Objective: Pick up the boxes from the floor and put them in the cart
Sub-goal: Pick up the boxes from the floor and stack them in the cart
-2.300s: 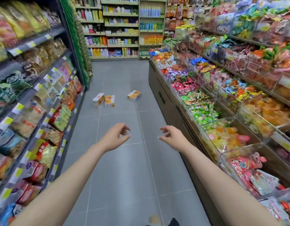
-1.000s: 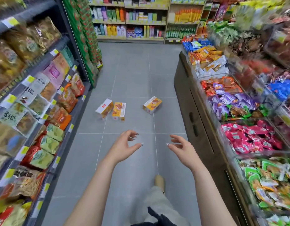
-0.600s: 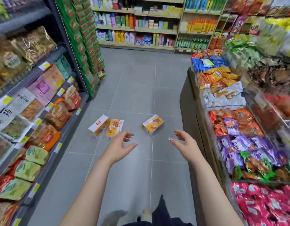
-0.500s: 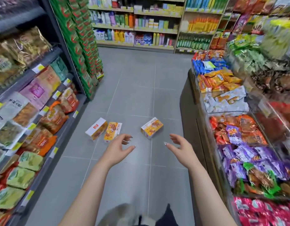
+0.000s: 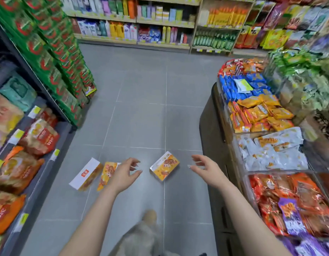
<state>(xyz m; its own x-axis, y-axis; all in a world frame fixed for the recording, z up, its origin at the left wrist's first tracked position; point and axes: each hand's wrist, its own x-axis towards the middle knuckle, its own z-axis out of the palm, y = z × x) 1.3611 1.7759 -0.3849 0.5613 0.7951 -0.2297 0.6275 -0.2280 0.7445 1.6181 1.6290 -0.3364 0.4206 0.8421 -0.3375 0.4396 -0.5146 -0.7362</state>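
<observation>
- Nearest to us, our own leg and shoe [image 5: 149, 216] show blurred at the bottom edge, planted on the grey tile floor [image 5: 141, 117]; we judge ourselves mid-stride, not yet crouched.
- Our left hand [image 5: 125, 173] is held out low, its fingers loosely curled and apart, holding nothing; our right hand [image 5: 206, 167] mirrors it, fingers relaxed and apart, likewise empty.
- Between the two hands, seen just beyond the fingertips, lies the yellow box [image 5: 164, 168] flat on the floor; its long axis runs diagonally, near end toward our left, far end toward our right; both hands look about equally near to it, so either could take it, or both together from its two long sides.
- To the left, partly hidden behind the left hand, lies the orange box [image 5: 106, 175]; touching or just beside it, further left, is the white-sided box [image 5: 86, 174]; both point their long axes away and to the right; the left hand is clearly the nearer one for this pair.
- All three boxes are on the floor, none lifted; no cart shows anywhere.
- Either side stand the snack shelves [image 5: 21, 145] and the candy bins [image 5: 270, 145]; farthest off, the bottle shelves [image 5: 141, 24] close the aisle.
</observation>
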